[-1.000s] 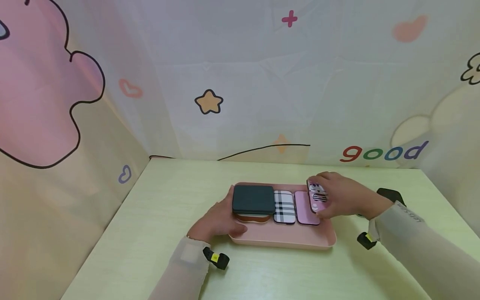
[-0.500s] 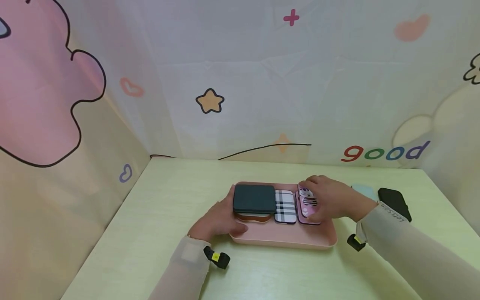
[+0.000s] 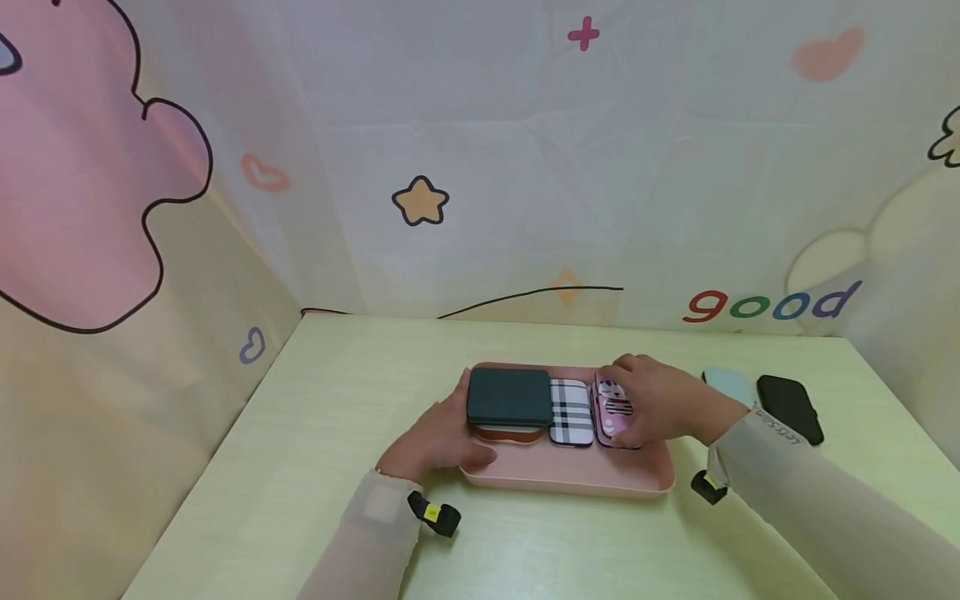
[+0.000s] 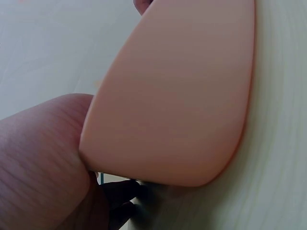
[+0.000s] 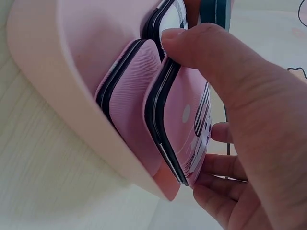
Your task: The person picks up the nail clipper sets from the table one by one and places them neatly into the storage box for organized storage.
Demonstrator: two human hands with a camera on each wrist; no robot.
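Observation:
A pink tray [image 3: 562, 477] stands on the table. My left hand [image 3: 437, 437] holds its left end, the thumb over the rim; the left wrist view shows mostly the tray's outer wall [image 4: 172, 96]. My right hand [image 3: 663, 404] pinches a pink zip wallet with a cartoon print [image 5: 184, 110] by its edges, thumb on one end and fingers on the other. The printed wallet lies over a plain pink zip wallet [image 5: 136, 96] at the tray's right. To its left are a plaid wallet [image 3: 572, 414] and a dark green wallet [image 3: 510, 396] above a brown piece [image 3: 510, 436].
Right of the tray, near my right forearm, lie a light blue flat item [image 3: 727, 384] and a black flat item [image 3: 789, 408]. A printed curtain [image 3: 480, 167] closes off the back and sides of the table.
My right hand has moved left and down with the printed wallet, bringing it over the plain pink one. The light blue item has come into sight. My left hand stays at the tray.

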